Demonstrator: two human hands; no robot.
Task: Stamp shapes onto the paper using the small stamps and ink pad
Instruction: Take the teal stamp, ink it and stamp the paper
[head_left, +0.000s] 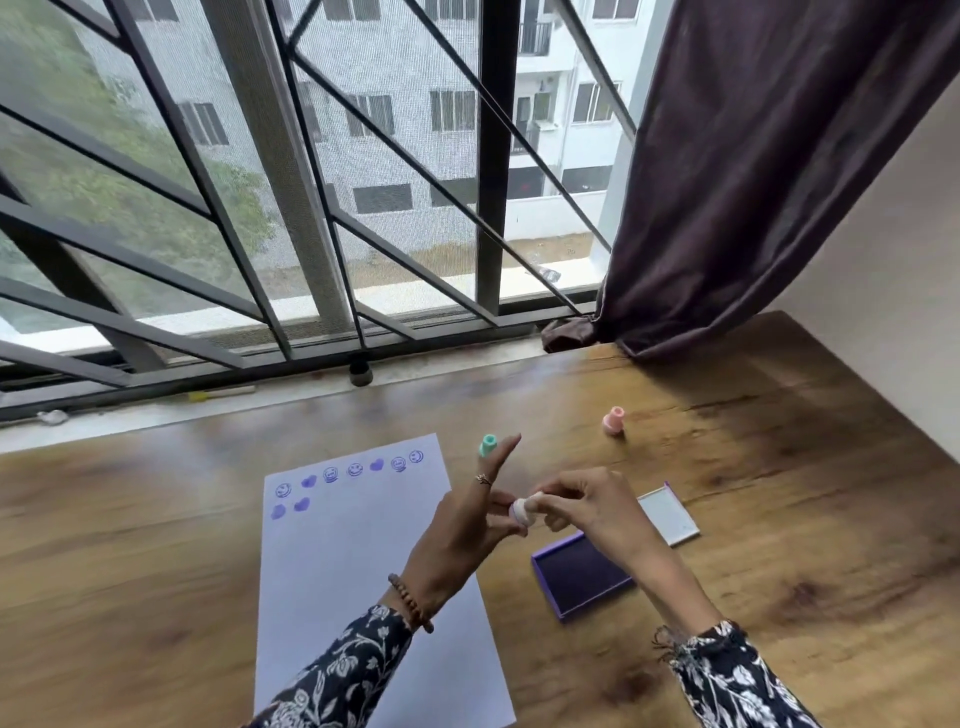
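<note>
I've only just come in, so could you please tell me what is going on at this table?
A person is stamping shapes on a sheet of paper. Both hands, left and right, hold a small white stamp above the table, between the paper and the open purple ink pad. Purple smileys and hearts already line the paper's top. A green stamp and a pink stamp stand unused farther back.

Daylight enters through the barred window (311, 182) ahead, flat and fairly bright. The wooden table (779, 493) shows a pale sheen near its far edge, and the dark curtain (769, 171) casts a soft shadow over its far right corner. Wide-angle distortion bends the window bars and tilts the table edges. The whole picture is slightly soft, the outdoor foliage at upper left most blurred.
</note>
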